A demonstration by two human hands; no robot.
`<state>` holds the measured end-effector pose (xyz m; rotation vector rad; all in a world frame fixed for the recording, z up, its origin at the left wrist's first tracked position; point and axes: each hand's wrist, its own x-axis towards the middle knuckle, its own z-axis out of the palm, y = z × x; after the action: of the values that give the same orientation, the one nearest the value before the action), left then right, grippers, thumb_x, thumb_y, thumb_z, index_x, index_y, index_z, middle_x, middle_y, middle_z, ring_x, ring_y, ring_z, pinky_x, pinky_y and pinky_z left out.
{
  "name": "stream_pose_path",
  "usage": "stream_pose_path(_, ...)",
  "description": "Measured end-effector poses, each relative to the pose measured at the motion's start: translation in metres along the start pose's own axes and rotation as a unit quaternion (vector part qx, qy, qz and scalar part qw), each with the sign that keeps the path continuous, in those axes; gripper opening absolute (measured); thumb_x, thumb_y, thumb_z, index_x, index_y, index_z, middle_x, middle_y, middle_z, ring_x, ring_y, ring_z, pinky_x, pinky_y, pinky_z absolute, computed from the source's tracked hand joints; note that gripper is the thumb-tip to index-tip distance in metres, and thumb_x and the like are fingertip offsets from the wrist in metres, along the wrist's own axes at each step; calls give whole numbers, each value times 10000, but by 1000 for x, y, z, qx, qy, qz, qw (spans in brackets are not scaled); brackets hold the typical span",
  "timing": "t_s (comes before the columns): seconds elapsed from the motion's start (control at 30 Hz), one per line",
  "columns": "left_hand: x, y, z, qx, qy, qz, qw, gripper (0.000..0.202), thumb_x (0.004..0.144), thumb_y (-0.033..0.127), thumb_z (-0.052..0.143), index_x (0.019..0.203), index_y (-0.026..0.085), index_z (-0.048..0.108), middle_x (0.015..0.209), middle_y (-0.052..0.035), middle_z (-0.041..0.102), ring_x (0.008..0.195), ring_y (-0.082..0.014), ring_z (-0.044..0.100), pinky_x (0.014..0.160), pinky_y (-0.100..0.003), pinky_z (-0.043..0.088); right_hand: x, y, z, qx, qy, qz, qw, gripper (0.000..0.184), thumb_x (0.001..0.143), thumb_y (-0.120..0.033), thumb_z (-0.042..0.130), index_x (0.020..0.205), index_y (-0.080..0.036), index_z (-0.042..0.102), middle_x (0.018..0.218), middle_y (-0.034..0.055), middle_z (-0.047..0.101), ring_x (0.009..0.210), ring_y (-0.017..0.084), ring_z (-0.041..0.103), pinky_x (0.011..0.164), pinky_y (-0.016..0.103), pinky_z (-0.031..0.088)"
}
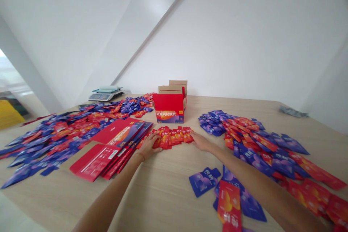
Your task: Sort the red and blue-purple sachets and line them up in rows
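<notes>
A row of overlapping red sachets (174, 137) lies on the table between my two hands. At its left end, my left hand (148, 146) has its fingers curled over the outermost sachets. My right hand (200, 141) grips the row's right end, with its fingertips at the edge of the last sachet. Just behind the row stands an open red carton (170, 107), its flaps up; what is inside is hidden. Beside my left hand lies a stack of flattened red and purple cartons (116, 141).
Mixed red and purple sachets (61, 127) cover the table's left side. Another heap (250, 134) spreads over the right, with loose purple sachets (204, 181) nearer me. A scale (106, 94) stands back left. Some grey crumpled material (293, 111) lies far right.
</notes>
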<state>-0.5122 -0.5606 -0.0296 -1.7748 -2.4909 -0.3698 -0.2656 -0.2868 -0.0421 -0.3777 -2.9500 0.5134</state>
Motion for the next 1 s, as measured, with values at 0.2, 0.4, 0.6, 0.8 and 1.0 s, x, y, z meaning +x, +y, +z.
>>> stream_pose_path(0.2, 3, 21, -10, 7, 7, 29, 1000, 851, 882, 432, 751, 1608, 285, 332, 1691, -112, 278, 1571, -393, 150, 1231, -662, 164, -39, -4, -44, 6, 3, -13, 1000, 647, 880, -244, 672, 1487, -90, 507, 1545, 216, 487, 1443, 287, 435, 1216, 390, 314)
stream_pose_path(0.4, -49, 132, -6, -46, -11, 285, 957, 497, 1035, 363, 541, 1525, 336, 465, 1639, -31, 403, 1524, -249, 335, 1262, -463, 274, -155, -19, -49, -65, -144, -24, 987, 817, 540, -566, 928, 1216, -188, 665, 1254, 161, 614, 1180, 362, 557, 1039, 477, 456)
stream_pose_path(0.6, -73, 203, 22, -98, -47, 333, 937, 370, 1042, 298, 548, 1408, 322, 599, 1471, -32, 604, 1360, -225, 558, 1170, -384, 449, -213, -36, -39, -58, -140, -4, 988, 695, 541, -430, 940, 1158, -228, 694, 1276, 139, 632, 1198, 354, 566, 980, 423, 472)
stream_pose_path(0.8, -88, 217, 36, -158, 9, 235, 959, 348, 1014, 283, 588, 1356, 310, 647, 1443, -51, 620, 1330, -255, 560, 1146, -442, 486, -181, -1, -96, 190, -31, 170, 967, 207, 683, -297, 855, 685, -195, 675, 635, -9, 652, 634, 187, 631, 629, 273, 457)
stream_pose_path(1.0, -97, 228, 37, -175, 11, 245, 954, 385, 1035, 244, 493, 1391, 311, 622, 1466, -56, 600, 1353, -264, 519, 1163, -472, 463, -89, 6, -79, 323, 65, 318, 889, 303, 930, -374, 698, 753, -132, 650, 626, 16, 631, 559, 148, 598, 569, 277, 504)
